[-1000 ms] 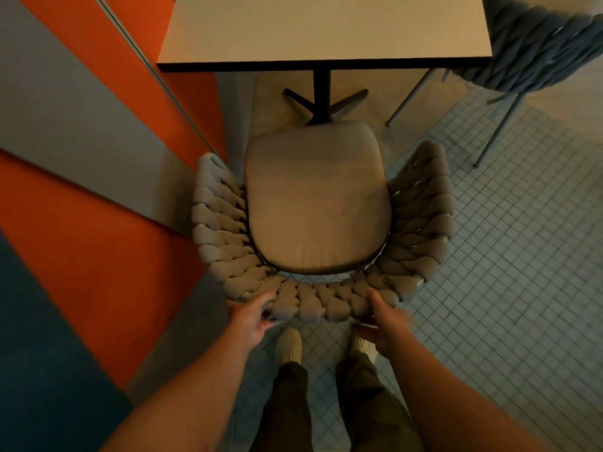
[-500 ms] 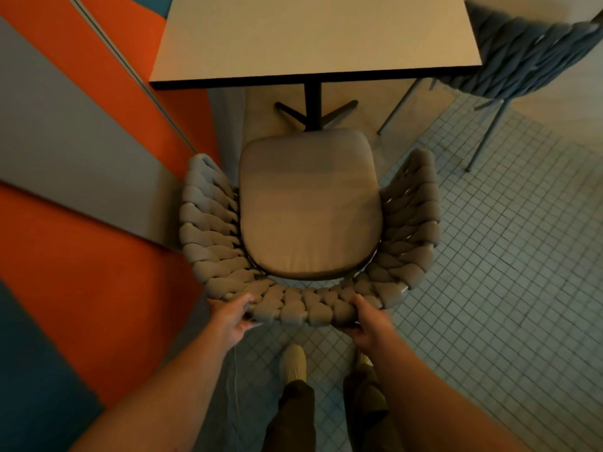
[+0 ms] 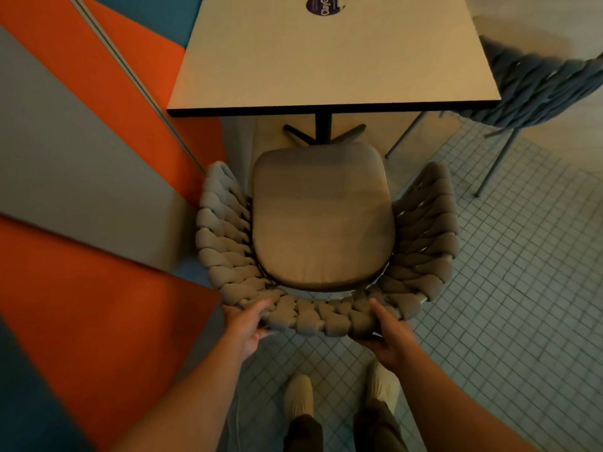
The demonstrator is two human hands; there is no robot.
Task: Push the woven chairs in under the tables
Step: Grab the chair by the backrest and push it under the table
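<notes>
A grey woven chair (image 3: 321,316) with a beige seat cushion (image 3: 321,220) stands in front of me, facing a square beige table (image 3: 329,57). The cushion's front edge is just short of the table's near edge, by the black pedestal leg (image 3: 323,127). My left hand (image 3: 248,326) grips the left part of the woven backrest. My right hand (image 3: 386,337) grips its right part, thumb over the top.
A wall with orange, grey and blue panels (image 3: 81,177) runs close along the chair's left. A second blue-grey woven chair (image 3: 538,89) stands at the table's right side. A round purple sticker (image 3: 323,4) lies on the tabletop. My feet (image 3: 298,396) are on small-tiled floor.
The chair has slid forward toward the table with both hands on its backrest. I have stepped forward, and more of the tabletop now shows.
</notes>
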